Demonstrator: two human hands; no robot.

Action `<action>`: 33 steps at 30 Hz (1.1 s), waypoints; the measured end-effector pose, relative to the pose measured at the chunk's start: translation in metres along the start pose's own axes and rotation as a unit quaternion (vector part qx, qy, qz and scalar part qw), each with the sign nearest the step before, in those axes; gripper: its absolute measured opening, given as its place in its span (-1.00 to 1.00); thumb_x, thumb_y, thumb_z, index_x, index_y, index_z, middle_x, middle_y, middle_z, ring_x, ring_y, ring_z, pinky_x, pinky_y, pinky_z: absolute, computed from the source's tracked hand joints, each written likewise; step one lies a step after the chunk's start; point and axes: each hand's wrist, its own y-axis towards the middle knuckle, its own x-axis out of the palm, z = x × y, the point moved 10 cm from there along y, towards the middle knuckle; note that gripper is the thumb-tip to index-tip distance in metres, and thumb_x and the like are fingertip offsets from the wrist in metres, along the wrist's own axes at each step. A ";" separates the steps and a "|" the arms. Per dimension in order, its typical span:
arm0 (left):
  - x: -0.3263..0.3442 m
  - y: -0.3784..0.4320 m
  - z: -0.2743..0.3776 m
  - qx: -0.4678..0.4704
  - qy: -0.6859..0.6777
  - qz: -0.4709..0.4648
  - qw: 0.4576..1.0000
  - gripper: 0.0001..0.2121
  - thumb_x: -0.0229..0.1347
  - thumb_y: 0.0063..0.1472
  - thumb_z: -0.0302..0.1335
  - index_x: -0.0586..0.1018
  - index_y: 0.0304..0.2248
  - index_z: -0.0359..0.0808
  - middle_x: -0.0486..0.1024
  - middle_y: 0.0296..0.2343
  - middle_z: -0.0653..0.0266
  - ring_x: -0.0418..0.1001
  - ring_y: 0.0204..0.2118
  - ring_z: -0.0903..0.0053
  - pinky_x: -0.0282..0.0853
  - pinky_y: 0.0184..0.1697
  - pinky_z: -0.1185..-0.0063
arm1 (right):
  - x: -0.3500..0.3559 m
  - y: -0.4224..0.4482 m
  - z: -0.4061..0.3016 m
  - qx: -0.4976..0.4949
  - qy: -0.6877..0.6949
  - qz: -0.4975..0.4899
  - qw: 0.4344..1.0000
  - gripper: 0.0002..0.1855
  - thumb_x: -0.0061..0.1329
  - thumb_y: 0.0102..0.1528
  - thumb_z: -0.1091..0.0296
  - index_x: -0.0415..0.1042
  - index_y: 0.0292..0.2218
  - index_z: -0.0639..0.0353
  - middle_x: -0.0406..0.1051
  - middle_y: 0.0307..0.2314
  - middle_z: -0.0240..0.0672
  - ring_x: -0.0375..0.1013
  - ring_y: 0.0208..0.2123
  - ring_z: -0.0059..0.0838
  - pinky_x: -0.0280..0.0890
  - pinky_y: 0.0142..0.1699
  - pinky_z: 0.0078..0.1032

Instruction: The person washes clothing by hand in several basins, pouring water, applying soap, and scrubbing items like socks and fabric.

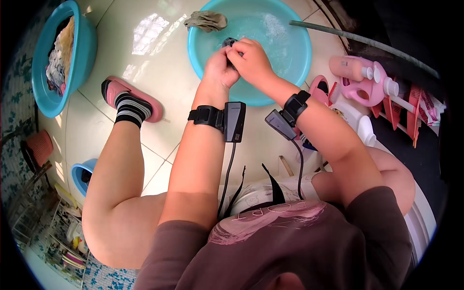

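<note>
Over the near left part of a turquoise plastic basin, my two hands meet around a dark grey wet cloth, perhaps a sock. My left hand grips it from below and to the left. From the right, my right hand holds the same cloth, its fingers curled against the left hand. Most of the cloth is hidden inside the hands. Water with some suds fills the basin's bottom. An olive-grey cloth hangs over the basin's upper left rim.
Clothes fill a second turquoise basin at left. A ribbed hose reaches over the basin's right rim. Pink bottles and a pink rack stand at right. A small blue basin sits beside my left leg.
</note>
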 end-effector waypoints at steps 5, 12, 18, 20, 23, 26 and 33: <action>0.043 -0.013 -0.044 0.005 0.045 0.014 0.999 -0.69 -0.36 0.29 -0.57 0.25 -0.03 -0.42 0.29 -0.09 -0.02 0.35 -0.05 0.23 0.32 0.02 0.26 | -0.036 0.017 0.048 0.023 -0.061 0.074 0.995 -0.73 -0.13 0.01 0.23 0.47 -0.52 0.24 0.43 -0.45 -0.15 0.34 -0.32 -0.09 0.24 -0.19 -0.27; -0.008 0.004 -0.006 0.023 0.033 0.046 0.998 -0.71 -0.31 0.25 -0.62 0.34 -0.08 -0.37 0.39 -0.24 0.07 0.44 -0.20 0.29 0.44 -0.18 0.33 | 0.001 -0.015 -0.004 -0.002 -0.009 0.000 1.000 -0.71 -0.14 0.06 0.19 0.45 -0.51 0.21 0.39 -0.48 -0.07 0.32 -0.32 0.04 0.24 -0.18 -0.16; -0.017 0.007 -0.016 0.032 0.097 0.144 0.984 -0.64 -0.28 0.31 -0.46 0.15 0.09 -0.22 0.20 0.01 0.12 0.25 0.01 0.19 0.12 0.07 0.02 | -0.049 0.003 0.095 0.073 -0.304 0.036 0.949 -0.69 -0.14 0.13 0.06 0.42 -0.19 0.00 0.35 -0.27 -0.11 0.30 -0.19 0.02 0.26 -0.10 -0.18; -0.041 0.008 -0.007 0.035 0.084 0.162 0.983 -0.62 -0.25 0.31 -0.42 0.13 0.11 -0.19 0.18 0.03 0.14 0.23 0.03 0.19 0.07 0.08 0.01 | -0.017 -0.009 0.097 0.005 -0.326 -0.110 0.939 -0.56 -0.10 0.11 -0.04 0.31 0.00 -0.20 0.24 -0.11 -0.13 0.27 -0.12 -0.04 0.28 -0.05 -0.23; -0.038 0.001 -0.005 0.067 0.086 0.221 0.969 -0.57 -0.22 0.31 -0.30 0.10 0.14 -0.16 0.14 0.06 0.17 0.19 0.06 0.18 0.00 0.10 -0.01 | -0.020 -0.013 0.083 0.004 -0.293 -0.135 0.947 -0.49 -0.01 0.04 -0.08 0.31 0.00 -0.16 0.26 -0.15 -0.13 0.27 -0.10 -0.07 0.30 -0.06 -0.25; -0.014 -0.008 -0.029 0.042 0.098 0.258 0.960 -0.51 -0.25 0.31 -0.13 0.09 0.14 -0.16 0.16 0.06 0.17 0.17 0.08 0.19 -0.04 0.10 -0.03 | -0.046 -0.008 0.122 0.204 -0.222 0.009 0.953 -0.37 0.11 -0.07 -0.07 0.30 0.01 -0.12 0.27 -0.12 -0.12 0.28 -0.07 -0.11 0.30 -0.05 -0.30; 0.008 -0.013 -0.012 -0.041 0.008 0.126 0.991 -0.35 -0.41 0.25 0.14 0.20 0.06 -0.24 0.35 -0.12 0.12 0.36 -0.07 0.28 0.28 -0.02 0.18 | 0.001 -0.001 0.008 0.041 0.069 -0.083 0.993 -0.73 0.08 -0.10 0.13 0.40 -0.46 0.14 0.37 -0.41 -0.22 0.33 -0.31 -0.25 0.24 -0.23 -0.37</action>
